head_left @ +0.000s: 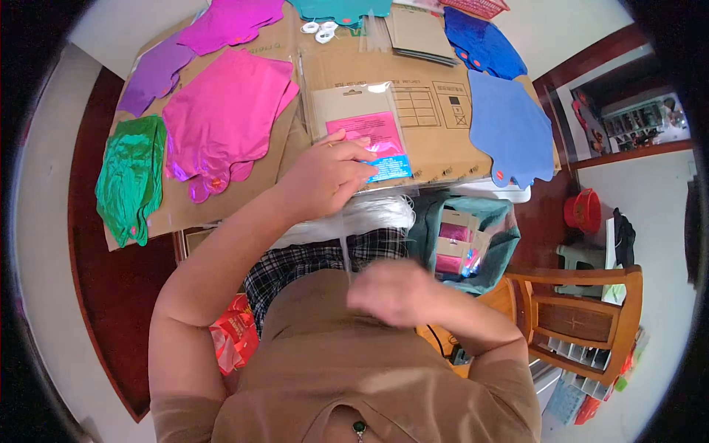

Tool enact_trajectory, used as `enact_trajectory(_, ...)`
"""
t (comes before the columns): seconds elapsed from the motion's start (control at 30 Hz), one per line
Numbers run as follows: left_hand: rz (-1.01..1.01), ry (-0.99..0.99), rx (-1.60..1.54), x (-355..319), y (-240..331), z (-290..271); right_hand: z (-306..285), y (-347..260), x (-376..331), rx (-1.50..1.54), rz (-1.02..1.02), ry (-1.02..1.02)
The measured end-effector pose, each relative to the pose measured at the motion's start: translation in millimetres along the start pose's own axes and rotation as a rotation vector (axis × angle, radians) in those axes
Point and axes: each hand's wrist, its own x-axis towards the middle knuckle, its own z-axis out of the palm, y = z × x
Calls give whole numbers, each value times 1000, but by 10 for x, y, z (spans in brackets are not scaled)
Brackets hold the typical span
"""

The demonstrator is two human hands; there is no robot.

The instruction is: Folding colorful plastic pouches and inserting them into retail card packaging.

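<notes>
A flat clear bag (362,100) lies on cardboard in front of me, with a beige card and a pink and blue printed panel inside. My left hand (329,170) rests on its lower left part, fingers stretched out and pressing it down. Close to my belly, my right hand (395,292) is closed and smeared by motion. A thin translucent strip (345,244) runs from it up toward the bag's near edge. Across my lap lies a bundle of white, shiny strips (369,212).
Flat foil balloons lie around the cardboard (436,159): green (131,177), pink (229,111), purple (155,74), blue (513,129). Beige cards (421,37) and white ribbon rolls (320,29) sit farther back. A teal bin (498,255) holds packed bags. A wooden chair (576,317) stands right.
</notes>
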Motion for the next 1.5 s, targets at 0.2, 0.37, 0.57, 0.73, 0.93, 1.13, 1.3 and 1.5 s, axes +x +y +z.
enact_trajectory(0.2, -11, 25, -21, -26, 7, 18, -74, 153, -122, 504, 656, 62)
enact_trajectory(0.37, -21, 18, -45, -18, -1, 15, 114, 200, -1, -321, 291, 266)
enact_trajectory(0.57, -52, 6, -61, 1, 30, -23, 463, 418, 229, -406, -114, 195)
enact_trajectory(0.73, -30, 17, -72, -25, -14, -2, 766, 179, 189, 143, -177, -225)
enact_trajectory(0.93, -20, -6, -92, 44, 24, -25, 904, 2323, -357, -280, 648, 437)
enact_trajectory(1.13, -38, 22, -108, -71, 64, -67, 760, 3147, -803, -662, 733, 357)
enact_trajectory(1.3, 42, 29, -85, -44, 60, -63, 99, 2782, -1182, -648, 959, 400)
enact_trajectory(1.5, 52, -39, -17, -24, 72, -148, -71, 2955, -1641, -926, 931, -29)
